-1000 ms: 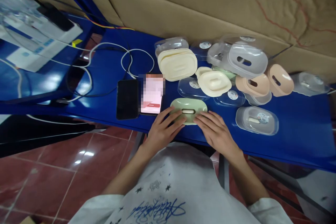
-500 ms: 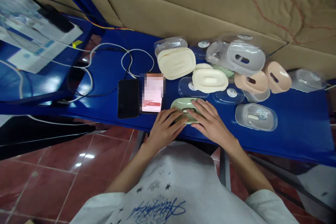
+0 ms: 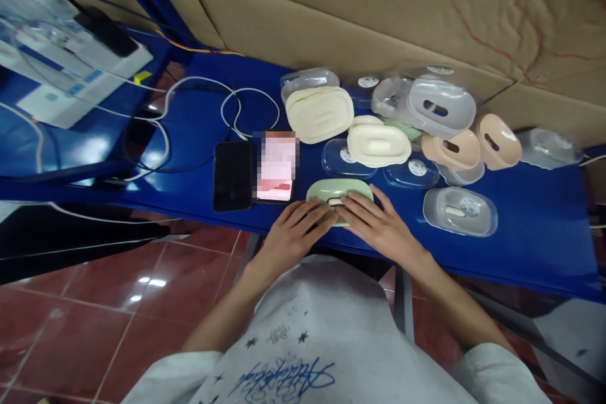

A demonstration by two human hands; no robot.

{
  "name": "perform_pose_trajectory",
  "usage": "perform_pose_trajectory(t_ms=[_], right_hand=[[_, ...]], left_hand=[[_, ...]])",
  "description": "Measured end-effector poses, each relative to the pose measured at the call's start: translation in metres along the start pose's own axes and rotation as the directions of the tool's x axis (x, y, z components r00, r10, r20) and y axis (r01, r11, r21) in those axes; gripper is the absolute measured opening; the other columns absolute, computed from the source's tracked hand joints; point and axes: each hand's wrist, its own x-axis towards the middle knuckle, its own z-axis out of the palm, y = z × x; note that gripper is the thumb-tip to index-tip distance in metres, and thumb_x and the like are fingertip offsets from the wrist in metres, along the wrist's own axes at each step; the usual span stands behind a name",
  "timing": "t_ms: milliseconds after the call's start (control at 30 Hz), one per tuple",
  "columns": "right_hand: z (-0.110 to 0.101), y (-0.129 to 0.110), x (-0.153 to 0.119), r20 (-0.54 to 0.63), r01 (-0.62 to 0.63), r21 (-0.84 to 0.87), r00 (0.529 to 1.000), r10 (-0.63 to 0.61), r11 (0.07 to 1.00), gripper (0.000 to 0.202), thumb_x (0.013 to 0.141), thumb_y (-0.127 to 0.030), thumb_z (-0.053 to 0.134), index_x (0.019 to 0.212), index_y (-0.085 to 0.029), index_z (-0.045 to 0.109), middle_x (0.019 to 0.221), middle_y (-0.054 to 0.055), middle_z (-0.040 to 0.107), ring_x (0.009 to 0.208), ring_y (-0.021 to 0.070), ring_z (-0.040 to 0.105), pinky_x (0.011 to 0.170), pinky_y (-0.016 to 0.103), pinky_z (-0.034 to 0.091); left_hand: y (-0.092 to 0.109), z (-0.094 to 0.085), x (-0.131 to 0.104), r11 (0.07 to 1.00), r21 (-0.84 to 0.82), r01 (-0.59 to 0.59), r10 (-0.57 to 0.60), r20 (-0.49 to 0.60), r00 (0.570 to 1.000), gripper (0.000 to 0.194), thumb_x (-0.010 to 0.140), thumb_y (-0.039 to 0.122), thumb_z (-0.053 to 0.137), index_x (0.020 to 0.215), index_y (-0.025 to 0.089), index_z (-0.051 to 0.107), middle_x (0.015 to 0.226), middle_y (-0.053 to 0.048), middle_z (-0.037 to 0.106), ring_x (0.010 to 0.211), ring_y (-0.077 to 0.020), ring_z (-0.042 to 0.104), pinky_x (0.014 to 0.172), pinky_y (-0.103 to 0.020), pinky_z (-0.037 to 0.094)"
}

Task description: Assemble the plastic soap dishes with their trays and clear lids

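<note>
A pale green oval dish (image 3: 338, 187) with a slot in its middle lies near the front edge of the blue table (image 3: 293, 218). A small whitish piece (image 3: 334, 201) shows at the slot. My left hand (image 3: 296, 227) rests on the dish's left part, fingers spread, fingertips near the slot. On the right part lies my right hand (image 3: 374, 218), its fingers stretched out over the dish and its index finger apart from the others. Behind the dish are a cream oval piece (image 3: 379, 145) and clear lids (image 3: 348, 159).
Left of the dish lie a lit phone (image 3: 278, 164) and a dark phone (image 3: 232, 177). White cables (image 3: 165, 101) run behind them. Peach dishes (image 3: 499, 139), a grey dish (image 3: 440, 104) and a clear case (image 3: 460, 211) stand to the right.
My right hand's fingers have shifted slightly left and down on the green dish, uncovering its upper right rim. The index finger now stands further apart. My left hand has barely moved.
</note>
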Motion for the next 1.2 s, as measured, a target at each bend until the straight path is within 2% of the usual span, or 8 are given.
perform_pose_trajectory(t_ms=[133,267,433,633,767,900,1033,1200], right_hand=[[0.003,0.009,-0.002,-0.055,0.026,0.105,0.998,-0.021,0.994,0.043,0.111,-0.03,0.055,0.154,-0.023,0.056,0.157,0.008,0.062,0.152,0.0236,0.052,0.135,0.059,0.029],[0.001,0.035,0.0,-0.09,-0.167,0.246,0.977,0.194,0.955,0.051,0.113,-0.026,0.044,0.163,-0.023,0.046,0.164,0.011,0.055,0.156,0.0255,0.046,0.126,0.052,0.043],[0.003,0.051,0.006,-0.043,-0.274,0.081,0.96,0.278,0.958,0.066,0.108,-0.014,0.04,0.172,-0.027,0.031,0.165,0.013,0.052,0.152,0.0308,0.047,0.121,0.054,0.043],[0.002,0.051,0.01,-0.135,-0.286,-0.149,0.954,0.267,0.947,0.061,0.106,-0.027,0.061,0.165,-0.023,0.046,0.132,0.015,0.07,0.13,0.0326,0.061,0.114,0.052,0.04],[-0.012,0.047,0.006,-0.261,-0.256,-0.055,0.937,0.234,0.965,0.052,0.107,-0.023,0.062,0.158,-0.028,0.053,0.128,0.01,0.071,0.136,0.0295,0.063,0.126,0.057,0.025],[-0.023,0.029,-0.003,-0.31,-0.16,0.148,0.93,0.199,0.976,0.055,0.106,-0.017,0.061,0.158,-0.031,0.053,0.13,0.009,0.072,0.128,0.0251,0.07,0.124,0.053,0.039],[-0.019,0.005,-0.01,-0.233,-0.092,0.258,0.96,0.154,0.962,0.055,0.105,-0.011,0.059,0.156,-0.032,0.055,0.138,0.008,0.07,0.141,0.0252,0.062,0.126,0.054,0.044],[-0.014,-0.005,-0.014,-0.072,-0.116,0.308,0.987,0.145,0.944,0.052,0.105,-0.03,0.066,0.155,-0.028,0.053,0.159,0.009,0.058,0.159,0.0282,0.043,0.134,0.06,0.033]], left_hand=[[-0.001,0.001,-0.001,0.997,-0.061,0.044,-0.046,-0.024,0.999,0.035,0.104,0.014,0.067,0.137,0.023,0.066,0.138,-0.007,0.075,0.137,-0.0256,0.065,0.112,-0.043,0.056],[-0.001,0.003,0.003,0.986,-0.142,0.083,-0.091,-0.048,0.995,0.025,0.102,0.02,0.071,0.127,0.022,0.07,0.134,-0.008,0.075,0.134,-0.0284,0.066,0.108,-0.046,0.058],[-0.003,0.003,0.003,0.975,-0.204,0.083,-0.1,-0.073,0.992,0.023,0.097,0.018,0.072,0.12,0.022,0.072,0.128,-0.008,0.077,0.129,-0.0287,0.067,0.104,-0.046,0.058],[-0.004,0.003,-0.001,0.973,-0.226,0.041,-0.065,-0.099,0.993,0.024,0.095,0.02,0.072,0.119,0.024,0.071,0.128,-0.008,0.075,0.125,-0.0281,0.069,0.101,-0.046,0.06],[-0.003,0.004,-0.003,0.976,-0.202,0.076,-0.1,-0.11,0.989,0.039,0.095,0.019,0.074,0.133,0.024,0.065,0.148,-0.015,0.061,0.133,-0.0324,0.064,0.106,-0.052,0.06],[-0.002,0.007,0.0,0.959,-0.234,0.157,-0.189,-0.12,0.975,0.071,0.095,0.02,0.079,0.158,0.024,0.048,0.168,-0.021,0.038,0.151,-0.039,0.049,0.115,-0.056,0.058],[-0.002,0.007,0.006,0.937,-0.295,0.187,-0.218,-0.075,0.973,0.088,0.099,0.024,0.077,0.171,0.03,0.027,0.172,-0.019,0.034,0.157,-0.0383,0.044,0.121,-0.06,0.053],[-0.006,0.008,0.009,0.934,-0.307,0.184,-0.217,-0.077,0.973,0.092,0.099,0.026,0.078,0.173,0.034,0.022,0.167,-0.017,0.042,0.154,-0.0358,0.049,0.121,-0.058,0.054]])
